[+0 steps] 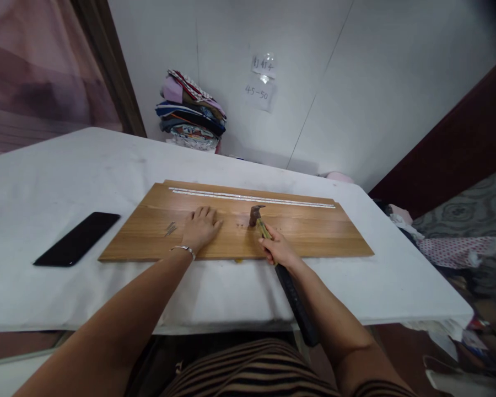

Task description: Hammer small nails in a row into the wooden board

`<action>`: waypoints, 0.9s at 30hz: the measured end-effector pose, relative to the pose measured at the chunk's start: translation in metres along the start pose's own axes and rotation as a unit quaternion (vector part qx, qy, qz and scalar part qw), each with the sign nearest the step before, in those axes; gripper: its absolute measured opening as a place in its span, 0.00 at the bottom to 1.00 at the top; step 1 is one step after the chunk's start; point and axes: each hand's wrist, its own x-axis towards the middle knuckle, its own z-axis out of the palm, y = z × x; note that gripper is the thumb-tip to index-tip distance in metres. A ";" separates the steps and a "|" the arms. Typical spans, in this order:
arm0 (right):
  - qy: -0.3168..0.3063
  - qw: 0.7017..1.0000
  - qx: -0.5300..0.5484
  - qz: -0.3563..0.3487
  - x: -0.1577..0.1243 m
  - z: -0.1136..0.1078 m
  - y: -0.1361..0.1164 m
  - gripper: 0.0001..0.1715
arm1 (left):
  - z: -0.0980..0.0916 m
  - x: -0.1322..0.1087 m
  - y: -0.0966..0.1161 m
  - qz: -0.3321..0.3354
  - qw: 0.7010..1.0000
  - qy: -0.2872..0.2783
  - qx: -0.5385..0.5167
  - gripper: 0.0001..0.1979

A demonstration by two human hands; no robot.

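A long wooden board [314, 234] lies across the white table [45, 187]. My left hand [199, 227] rests flat on the board, fingers stretched out, a bracelet at its wrist. Several small nails [170, 229] lie loose on the wood just left of that hand. My right hand [278, 248] is wrapped round the shaft of a hammer [257, 215], close behind its head. The hammer's head sits on the board near some dark spots, and its black grip runs back under my forearm. A thin silver strip [252, 197] runs along the board's far edge.
A black phone [77, 239] lies face down on the table left of the board. A pile of folded clothes [192, 113] leans against the white wall at the back. More fabric and clutter [454, 248] lie on the floor to the right.
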 end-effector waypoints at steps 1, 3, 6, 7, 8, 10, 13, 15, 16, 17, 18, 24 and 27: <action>0.000 1.000 0.000 0.000 0.000 0.000 -0.001 0.45 | 0.000 0.000 0.000 -0.001 1.000 -0.001 0.000 0.29; 0.002 1.000 -0.001 0.000 -0.001 0.000 -0.002 0.46 | 0.001 0.000 -0.001 -0.002 1.000 0.000 0.000 0.29; 0.008 1.000 -0.005 0.007 -0.002 -0.001 -0.004 0.48 | 0.002 0.000 0.000 -0.001 1.000 0.004 0.002 0.28; 0.007 1.000 -0.006 0.009 -0.003 0.000 -0.005 0.47 | 0.002 0.000 0.000 -0.001 1.000 0.005 0.002 0.28; 0.004 1.000 -0.007 0.011 -0.003 0.000 -0.005 0.47 | 0.002 0.000 0.000 0.000 1.000 0.006 0.002 0.28; -0.005 1.000 -0.009 0.013 -0.003 -0.001 -0.006 0.46 | 0.002 -0.001 0.000 0.002 1.000 0.009 0.001 0.28; -0.011 1.000 -0.009 0.010 -0.003 -0.002 -0.007 0.49 | 0.001 -0.002 0.000 0.004 1.000 0.011 -0.003 0.28; -0.004 1.000 -0.009 0.009 -0.004 -0.003 -0.008 0.52 | 0.001 -0.002 0.000 0.005 1.000 0.010 -0.004 0.27; 0.000 1.000 -0.008 0.010 -0.004 -0.003 -0.009 0.53 | 0.001 -0.002 0.000 0.005 1.000 0.009 -0.003 0.27; 0.003 1.000 -0.008 0.013 -0.004 -0.004 -0.009 0.54 | 0.001 -0.002 -0.001 0.005 1.000 0.008 -0.002 0.27; 0.005 1.000 -0.007 0.018 -0.004 -0.004 -0.010 0.55 | 0.001 -0.002 -0.001 0.005 1.000 0.007 -0.001 0.27; 0.010 1.000 0.004 0.022 -0.006 -0.007 -0.010 0.52 | -0.001 -0.003 0.000 0.005 1.000 -0.002 -0.002 0.28; 0.021 1.000 0.006 0.015 -0.007 -0.009 -0.010 0.53 | -0.002 -0.003 0.000 0.004 1.000 -0.013 0.001 0.29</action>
